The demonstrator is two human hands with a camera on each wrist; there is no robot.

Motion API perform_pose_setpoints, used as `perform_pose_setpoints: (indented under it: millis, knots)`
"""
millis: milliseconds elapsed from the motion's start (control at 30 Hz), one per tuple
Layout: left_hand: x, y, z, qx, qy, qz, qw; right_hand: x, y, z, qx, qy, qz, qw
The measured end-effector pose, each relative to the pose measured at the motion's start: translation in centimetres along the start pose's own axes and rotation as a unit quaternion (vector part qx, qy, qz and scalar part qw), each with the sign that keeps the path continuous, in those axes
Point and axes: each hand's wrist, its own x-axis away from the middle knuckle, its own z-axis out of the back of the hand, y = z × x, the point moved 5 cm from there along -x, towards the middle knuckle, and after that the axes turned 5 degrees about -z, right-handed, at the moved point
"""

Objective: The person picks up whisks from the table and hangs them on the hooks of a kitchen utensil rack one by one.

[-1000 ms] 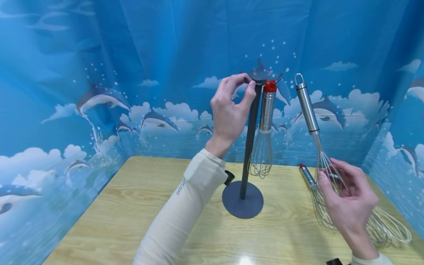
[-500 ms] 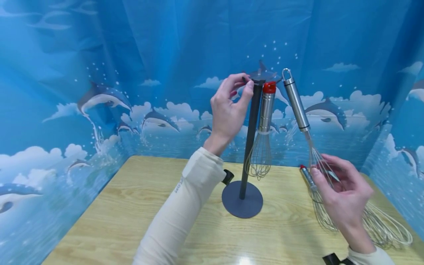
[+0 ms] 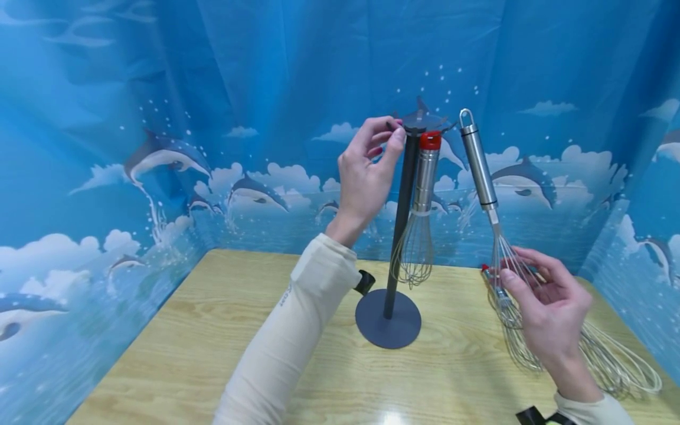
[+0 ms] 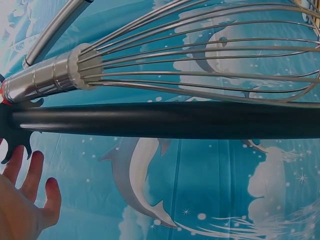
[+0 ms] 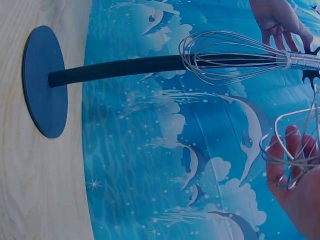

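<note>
In the head view my left hand (image 3: 366, 171) pinches a hook at the top of a dark stand (image 3: 406, 177). From the stand's right side hangs a red-capped whisk (image 3: 427, 183), head down; its wires lie beside the pole in the left wrist view. My right hand (image 3: 552, 313) grips a steel-handled whisk (image 3: 479, 165) by its wires, handle up and leaning left. That whisk's hanging loop stands just right of a hook tip; whether they touch I cannot tell. The right wrist view shows fingers (image 5: 292, 150) around the wires.
The stand's round base (image 3: 388, 333) rests on a wooden table (image 3: 212, 330). At the right lie another red-tipped whisk (image 3: 502, 298) and a bundle of whisk wires (image 3: 616, 363), partly behind my right hand. A blue dolphin-print curtain (image 3: 297, 118) surrounds the table.
My right hand has carried the steel-handled whisk left toward the stand, its loop reaching the hook tip and then shifting slightly right. My left hand stays at the stand's top.
</note>
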Motion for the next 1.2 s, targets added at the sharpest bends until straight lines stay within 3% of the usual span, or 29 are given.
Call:
perform_pose_setpoints:
  millis: [400, 567, 867, 1067, 1200]
  knots:
    - [-0.1, 0.0, -0.1, 0.011, 0.001, -0.004, 0.9999, 0.1, 0.7, -0.5, -0.056, -0.048, -0.062, 0.9953]
    - [0.0, 0.0, -0.1, 0.007, 0.004, -0.007, 0.9999, -0.1, 1.1, -0.5, -0.103, -0.070, -0.110, 0.9861]
    - [0.1, 0.0, -0.2, 0.003, 0.003, -0.003, 1.0000, 0.0, 1.7, -0.7, -0.116, -0.137, -0.192, 0.9648]
    - [0.1, 0.0, -0.1, 0.006, 0.004, -0.003, 1.0000, 0.2, 2.5, -0.7, -0.144, -0.176, -0.207, 0.9514]
    - [0.1, 0.0, -0.1, 0.008, 0.003, -0.004, 1.0000, 0.4, 3.1, -0.7, -0.146, -0.190, -0.210, 0.9480]
